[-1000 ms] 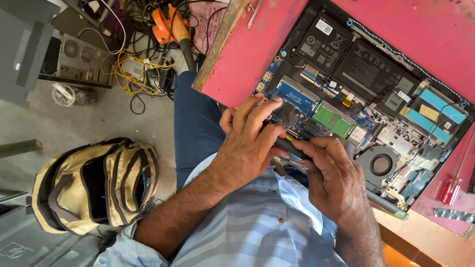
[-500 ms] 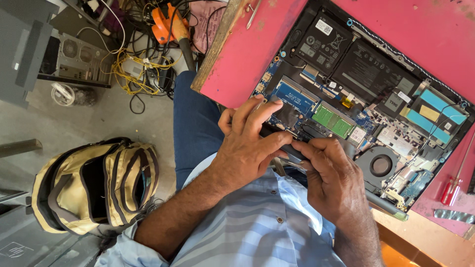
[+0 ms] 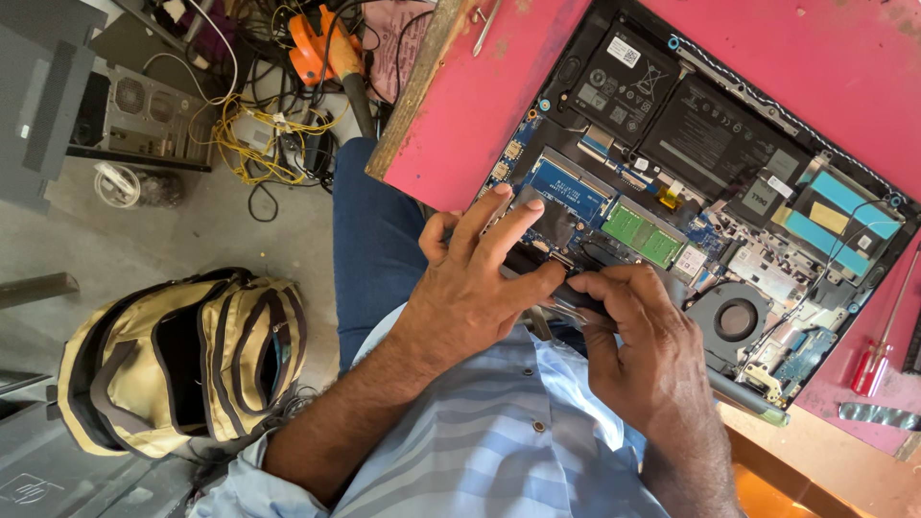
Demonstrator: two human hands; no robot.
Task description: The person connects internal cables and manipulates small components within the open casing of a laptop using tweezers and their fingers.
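An opened laptop (image 3: 710,144) lies with its back cover off on a pink table (image 3: 480,125), showing a black battery, green memory modules (image 3: 643,233) and a round fan (image 3: 734,317). My left hand (image 3: 470,288) rests on the near edge of the board with its fingers stretched flat over the dark parts. The thumb reaches toward my right hand. My right hand (image 3: 643,355) sits just right of it, fingertips pinched on a thin silvery piece (image 3: 566,312) at the laptop's near edge. I cannot tell what the piece is.
A red-handled screwdriver (image 3: 873,364) lies on the table at the far right. On the floor to the left are a tan backpack (image 3: 182,364), a computer case (image 3: 144,115), tangled yellow wires (image 3: 249,144) and an orange tool (image 3: 317,53).
Both hands stay at the same spot on the laptop's near edge. Only the fingers have shifted slightly.
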